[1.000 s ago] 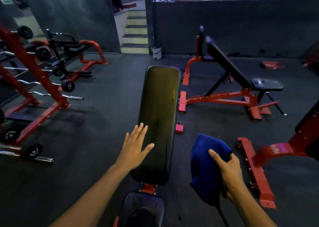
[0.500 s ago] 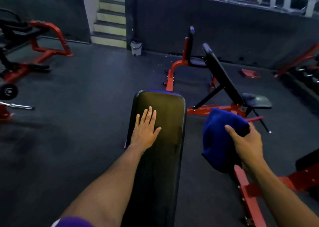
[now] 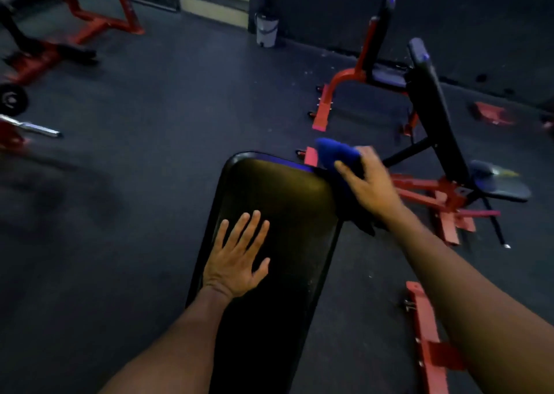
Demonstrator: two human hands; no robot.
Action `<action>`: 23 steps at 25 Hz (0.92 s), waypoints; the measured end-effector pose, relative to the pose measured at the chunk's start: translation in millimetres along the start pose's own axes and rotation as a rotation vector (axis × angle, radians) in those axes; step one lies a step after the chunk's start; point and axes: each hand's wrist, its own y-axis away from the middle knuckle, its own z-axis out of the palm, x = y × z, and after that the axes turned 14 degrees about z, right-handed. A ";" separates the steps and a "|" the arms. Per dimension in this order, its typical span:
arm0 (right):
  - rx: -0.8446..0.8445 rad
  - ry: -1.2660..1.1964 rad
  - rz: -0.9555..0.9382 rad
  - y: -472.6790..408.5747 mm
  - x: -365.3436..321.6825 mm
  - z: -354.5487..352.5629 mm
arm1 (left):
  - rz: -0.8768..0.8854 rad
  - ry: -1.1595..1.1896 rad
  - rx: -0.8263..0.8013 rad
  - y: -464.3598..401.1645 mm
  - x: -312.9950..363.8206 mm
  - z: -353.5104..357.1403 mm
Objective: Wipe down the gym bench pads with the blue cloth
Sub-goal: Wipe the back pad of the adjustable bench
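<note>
Dark rubber gym flooring (image 3: 144,184) surrounds a long black bench pad (image 3: 287,243) running up from the bottom centre of the frame, its glossy surface catching a dull sheen. A left hand (image 3: 236,261) lies flat on the pad, fingers straight and spread. At the pad's far right corner, a right hand (image 3: 370,184) grips a bunched, deep-blue cloth (image 3: 335,154). Right of it stands a red-framed incline bench (image 3: 434,118).
</note>
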 end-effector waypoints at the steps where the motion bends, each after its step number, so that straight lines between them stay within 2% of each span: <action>1: -0.123 0.121 -0.084 -21.2 -3.6 15.0 | 0.002 -0.015 0.001 1.7 3.5 1.4; 4: -0.323 0.446 -0.287 -66.4 -29.9 51.6 | 0.004 -0.056 0.020 1.4 2.4 4.9; 6: -0.367 0.528 -0.500 -78.9 -63.5 78.1 | -0.005 -0.078 0.021 0.8 2.9 6.3; 8: -0.436 0.546 -0.599 -82.5 -97.4 103.5 | -0.006 -0.075 0.006 -2.0 8.9 3.4; 11: -0.521 0.533 -0.588 -88.6 -99.6 107.4 | -0.011 -0.074 0.024 -1.0 6.1 5.3; 14: -0.531 0.426 -0.558 -85.5 -37.7 49.6 | -0.016 -0.092 0.014 -0.9 9.4 5.5; 17: -0.499 0.464 -0.618 -53.2 38.7 -10.4 | -0.018 -0.083 0.023 0.3 7.9 5.2; 19: -0.495 0.476 -0.672 -47.1 62.3 -14.6 | -0.014 -0.088 0.022 -0.2 7.1 6.7; 23: -0.422 0.529 -0.701 -71.2 5.3 31.8 | -0.020 -0.080 0.026 0.9 6.6 6.6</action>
